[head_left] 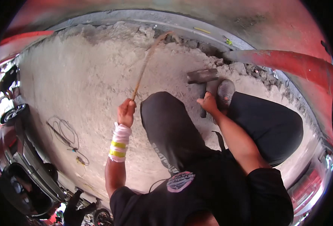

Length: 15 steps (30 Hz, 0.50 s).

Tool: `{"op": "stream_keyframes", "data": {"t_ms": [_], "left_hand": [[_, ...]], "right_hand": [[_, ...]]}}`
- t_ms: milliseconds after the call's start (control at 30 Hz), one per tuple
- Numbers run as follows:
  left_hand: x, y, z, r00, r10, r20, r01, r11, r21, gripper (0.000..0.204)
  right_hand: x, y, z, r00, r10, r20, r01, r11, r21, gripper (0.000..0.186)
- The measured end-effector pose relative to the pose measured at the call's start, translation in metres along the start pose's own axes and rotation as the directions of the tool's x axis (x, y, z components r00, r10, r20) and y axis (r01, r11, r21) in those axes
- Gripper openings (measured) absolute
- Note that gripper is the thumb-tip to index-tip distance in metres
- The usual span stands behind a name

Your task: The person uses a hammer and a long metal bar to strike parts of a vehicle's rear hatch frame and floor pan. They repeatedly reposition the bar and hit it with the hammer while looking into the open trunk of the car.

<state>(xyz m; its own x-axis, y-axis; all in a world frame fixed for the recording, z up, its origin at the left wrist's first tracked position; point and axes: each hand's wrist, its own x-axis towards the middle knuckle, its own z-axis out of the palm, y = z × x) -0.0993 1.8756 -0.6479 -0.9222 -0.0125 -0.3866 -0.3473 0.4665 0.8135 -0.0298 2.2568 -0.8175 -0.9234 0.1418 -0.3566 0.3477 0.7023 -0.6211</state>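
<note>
My left hand, its wrist wrapped in white cloth with yellow bands, is closed around the near end of a long rusty metal rod. The rod slants away from me, and its bent far end reaches the broken concrete along the wall. In my right hand is the short dark handle of a hammer with a heavy blocky head. The hammer is just above or against the floor beside my shoe; I cannot tell whether it touches. My bent knees lie between and beside both hands.
A thick red pipe or post runs in from the right to the rubble strip. On the rough concrete floor at left lies a loose cable. A car stands at the left; another person is near the lower edge.
</note>
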Motion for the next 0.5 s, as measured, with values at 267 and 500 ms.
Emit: {"op": "stream_keyframes", "data": {"t_ms": [267, 500], "left_hand": [[-0.026, 0.004, -0.003, 0.968, -0.227, 0.103, 0.246, 0.8, -0.547, 0.033], [-0.116, 0.041, -0.018, 0.847, -0.526, -0.081, 0.418, 0.752, -0.51, 0.029]], "right_hand": [[0.02, 0.026, -0.014, 0.959, 0.135, 0.248, -0.143, 0.99, 0.012, 0.056], [0.039, -0.067, -0.043, 0.805, 0.289, 0.518, -0.463, 0.852, 0.244, 0.026]]}}
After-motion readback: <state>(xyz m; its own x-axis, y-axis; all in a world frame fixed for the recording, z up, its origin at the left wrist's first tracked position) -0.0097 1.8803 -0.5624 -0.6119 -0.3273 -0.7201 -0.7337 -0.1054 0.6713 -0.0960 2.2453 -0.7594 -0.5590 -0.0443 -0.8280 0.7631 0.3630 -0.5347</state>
